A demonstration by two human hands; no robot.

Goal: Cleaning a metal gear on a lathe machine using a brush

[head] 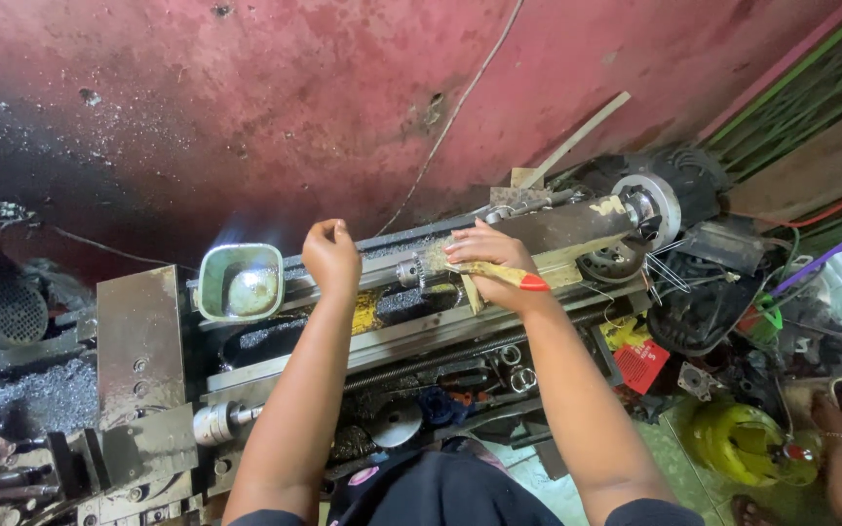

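Centre of frame: my left hand [331, 255] is curled closed over the rear rail of the long grey metal lathe [411, 326], its fingers folded shut on the rail, or on something small there that I cannot make out. Just right of centre, my right hand [487, 261] lies across the lathe bed, fingers wrapped around a yellow-handled tool with a red tip [504, 276], beside the small toothed drill chuck [411, 272]. Left of centre, a lit metal work lamp [241, 281] shines upward. Upper right, the round grey motor housing [657, 200]. Lower right, a yellow-green helmet [741, 443] on the floor. Step in hand, as I judge it: adjusting at the chuck; the next move calls for a steady left hand and precise tool placement.
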